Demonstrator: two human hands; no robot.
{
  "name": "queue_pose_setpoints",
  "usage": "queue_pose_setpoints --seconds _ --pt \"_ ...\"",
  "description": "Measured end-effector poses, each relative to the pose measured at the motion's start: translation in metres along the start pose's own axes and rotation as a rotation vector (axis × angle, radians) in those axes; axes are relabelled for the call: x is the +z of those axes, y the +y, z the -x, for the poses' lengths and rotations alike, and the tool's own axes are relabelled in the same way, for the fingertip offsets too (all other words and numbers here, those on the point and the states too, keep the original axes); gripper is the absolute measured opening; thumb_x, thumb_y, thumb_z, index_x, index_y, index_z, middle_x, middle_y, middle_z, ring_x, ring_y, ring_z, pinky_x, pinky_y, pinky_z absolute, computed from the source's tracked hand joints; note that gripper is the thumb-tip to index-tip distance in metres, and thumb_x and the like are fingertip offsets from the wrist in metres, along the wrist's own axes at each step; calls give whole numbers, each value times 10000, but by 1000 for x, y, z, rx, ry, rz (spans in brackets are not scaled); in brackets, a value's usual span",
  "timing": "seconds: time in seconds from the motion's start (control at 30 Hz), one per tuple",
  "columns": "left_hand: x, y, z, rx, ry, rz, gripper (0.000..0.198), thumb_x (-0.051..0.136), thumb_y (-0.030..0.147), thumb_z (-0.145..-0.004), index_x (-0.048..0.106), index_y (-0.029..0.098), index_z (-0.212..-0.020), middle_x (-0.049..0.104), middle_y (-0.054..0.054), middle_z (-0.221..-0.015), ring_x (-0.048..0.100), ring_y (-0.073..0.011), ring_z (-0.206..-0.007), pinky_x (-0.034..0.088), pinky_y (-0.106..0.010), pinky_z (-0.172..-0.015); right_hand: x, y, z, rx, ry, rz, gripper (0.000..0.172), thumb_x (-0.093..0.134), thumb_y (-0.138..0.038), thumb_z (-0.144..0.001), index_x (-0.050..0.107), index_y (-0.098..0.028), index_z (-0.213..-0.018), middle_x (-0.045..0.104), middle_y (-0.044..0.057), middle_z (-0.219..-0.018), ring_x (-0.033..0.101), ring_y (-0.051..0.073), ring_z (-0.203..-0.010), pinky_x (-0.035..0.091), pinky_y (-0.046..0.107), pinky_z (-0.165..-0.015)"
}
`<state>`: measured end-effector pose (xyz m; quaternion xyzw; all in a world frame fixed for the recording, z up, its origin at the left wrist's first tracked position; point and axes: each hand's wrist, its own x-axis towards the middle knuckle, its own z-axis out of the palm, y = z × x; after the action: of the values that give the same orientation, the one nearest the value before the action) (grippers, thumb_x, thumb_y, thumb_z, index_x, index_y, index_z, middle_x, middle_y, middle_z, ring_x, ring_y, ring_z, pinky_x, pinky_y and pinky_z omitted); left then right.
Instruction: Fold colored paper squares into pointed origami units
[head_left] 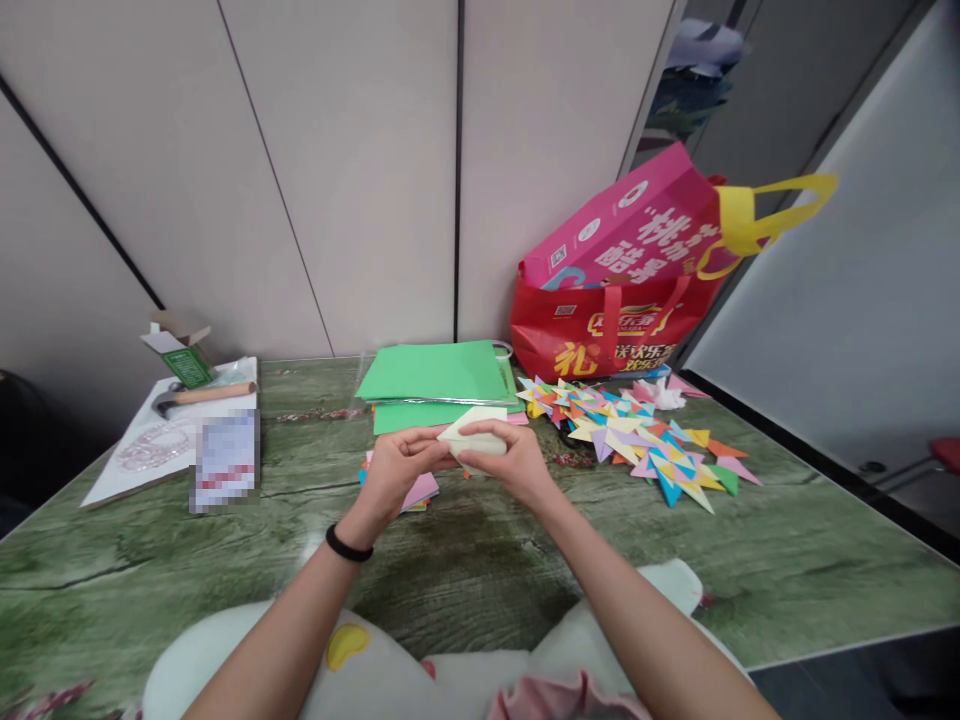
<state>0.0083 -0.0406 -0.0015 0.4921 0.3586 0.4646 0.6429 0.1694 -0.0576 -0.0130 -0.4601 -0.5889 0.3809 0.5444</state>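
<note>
A pale cream piece of folded paper (484,442) is held up between my two hands over the surface. My left hand (401,465) pinches its left end, with a black band around the wrist. On the other side, my right hand (514,458) grips the paper between thumb and fingers. Beneath and behind my left hand lies a small stack of coloured paper squares (421,490), partly covered by it. Green paper sheets (435,372) lie just beyond my hands, some in a clear sleeve. Many folded paper pieces (652,440) in several colours are heaped to the right.
At the left, a hammer (206,395) and an open green box (187,362) rest on a white board (142,450). A blurred-out packet (225,462) is beside them. A red gift bag (622,325) holding a pink box (622,225) stands at the back right against the wall panels.
</note>
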Motion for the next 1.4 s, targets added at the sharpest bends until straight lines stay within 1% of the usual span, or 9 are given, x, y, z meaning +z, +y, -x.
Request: queue_pose_setpoints --seconds 0.17,0.43,0.53,0.67,0.77,0.83,1.0,1.2,1.4 --pt "1 0 0 -5 19 -7 295 754 215 -574 656 86 -821 722 -79 -686 675 -180 -622 547 -303 -678 0 2 0 17 -4 -45 262 715 -292 -568 682 -170 -797 661 20 -769 573 142 -606 450 236 -540" --pt "1 2 1 -19 28 -23 318 759 231 -565 657 83 -828 721 -85 -685 673 -176 -608 547 -290 -665 1 4 -1 46 -4 -76 228 691 -278 -593 685 -172 -795 661 20 -756 565 134 -585 437 225 -510" --pt "0 3 2 -1 -1 -21 319 748 243 -585 656 91 -850 723 -82 -709 673 -172 -616 548 -286 -667 1 5 -1 43 -2 -63 235 692 -277 -597 687 -173 -808 668 20 -760 574 140 -596 440 227 -516" --pt "1 6 3 45 -11 -47 359 732 252 -610 644 117 -931 721 -60 -691 668 -169 -595 552 -298 -650 2 6 -1 32 11 -45 244 694 -289 -598 691 -175 -814 683 31 -801 598 162 -650 456 239 -549" --pt "2 6 3 67 -1 -55 299 734 252 -604 670 112 -860 719 -60 -692 666 -173 -596 552 -305 -655 1 6 -1 14 14 -39 246 696 -299 -598 693 -178 -812 689 37 -820 608 173 -671 466 251 -567" --pt "3 6 3 66 6 -51 266 738 250 -596 682 110 -815 719 -63 -695 667 -177 -600 553 -310 -659 1 6 -1 12 12 -35 247 697 -300 -599 693 -181 -815 690 36 -818 611 174 -666 470 256 -569" --pt "4 5 3 77 29 -42 258 748 250 -576 695 116 -790 718 -59 -686 666 -181 -586 553 -321 -657 2 4 0 17 12 -44 241 696 -310 -603 692 -188 -811 691 34 -808 611 170 -639 477 262 -562" --pt "2 4 3 80 12 -53 252 728 244 -609 693 123 -827 719 -55 -694 666 -177 -594 550 -320 -659 1 4 0 16 8 -46 238 697 -306 -606 689 -182 -809 687 34 -796 600 158 -625 467 254 -560" --pt "1 5 2 70 -29 -66 315 736 221 -601 673 112 -890 721 -71 -727 668 -180 -636 545 -305 -664 1 4 0 40 11 -69 248 697 -302 -597 689 -182 -814 684 29 -782 591 148 -593 457 244 -527"
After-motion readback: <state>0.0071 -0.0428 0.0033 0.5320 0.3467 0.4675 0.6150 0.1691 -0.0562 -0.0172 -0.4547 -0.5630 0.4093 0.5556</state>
